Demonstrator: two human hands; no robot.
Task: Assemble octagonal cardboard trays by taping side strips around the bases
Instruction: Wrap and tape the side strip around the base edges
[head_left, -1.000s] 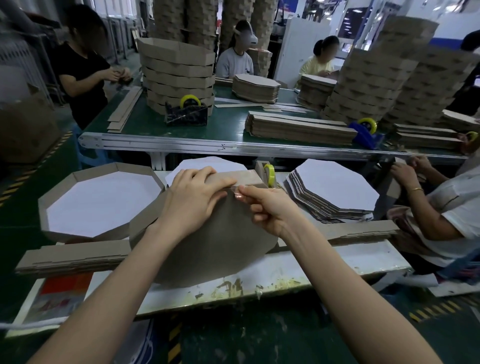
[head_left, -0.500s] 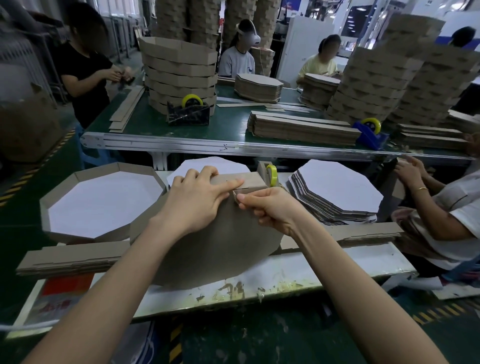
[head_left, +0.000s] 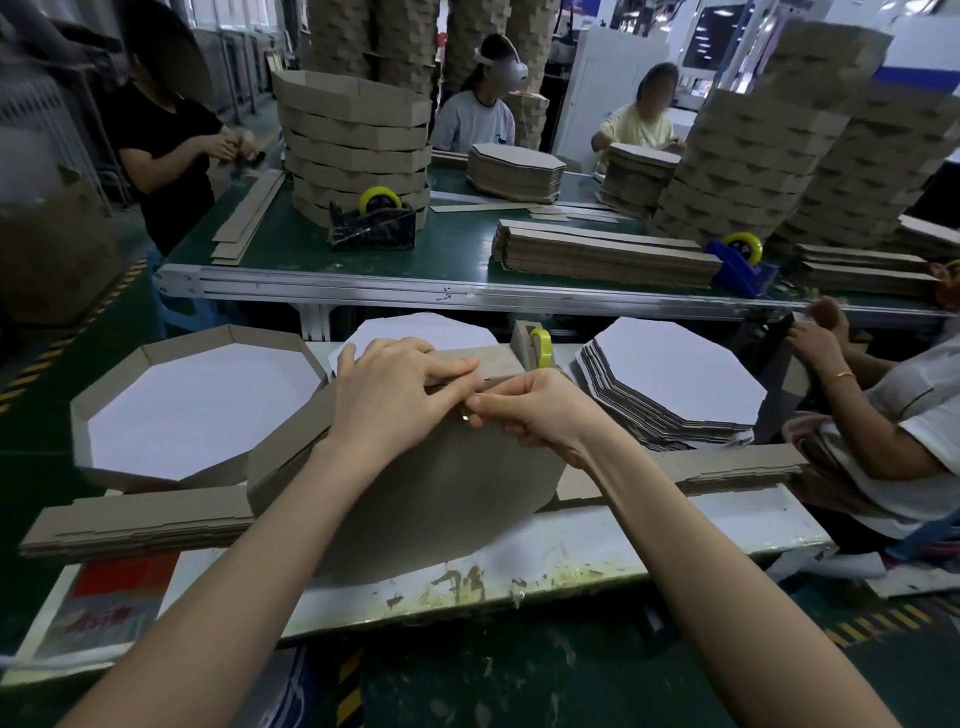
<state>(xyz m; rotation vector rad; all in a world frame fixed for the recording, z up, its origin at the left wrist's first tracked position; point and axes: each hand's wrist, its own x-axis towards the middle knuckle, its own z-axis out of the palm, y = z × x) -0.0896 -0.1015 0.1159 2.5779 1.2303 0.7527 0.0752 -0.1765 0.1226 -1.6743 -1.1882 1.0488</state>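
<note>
Cardboard covers most of the white worktop (head_left: 753, 525). At its left end sits a finished tray (head_left: 197, 400), brown walls upright round a white octagonal floor. At the right end a fanned stack of bases (head_left: 680, 379) lies white face up, and a single white base (head_left: 415, 327) shows at the far edge behind the hands. Just right of that base, a tape dispenser (head_left: 535, 343) holds a yellow-green roll. Along the near side lie two low piles of folded side strips, the left strip stack (head_left: 135, 522) and the right strip stack (head_left: 727, 467).

Between those piles, at the middle of the worktop, stands the half-built tray (head_left: 457, 499). It is tipped up on its lower edge with its brown underside towards the camera. A side strip (head_left: 493, 364) runs along its top edge and down its left side.

The left hand (head_left: 395, 395) lies over that top edge. Its fingers are straight and spread, pressing flat on the strip, with the forefinger pointing right along the seam. The right hand (head_left: 540, 410) meets it there, fingertip to fingertip. Its fingers are curled, and its thumb and forefinger pinch the tray's upper edge where strip meets base. Something small and shiny glints at the pinch; whether it is tape I cannot tell.

Behind, a green worktop (head_left: 457, 249) carries stacked trays (head_left: 353, 135) and more strips.
</note>
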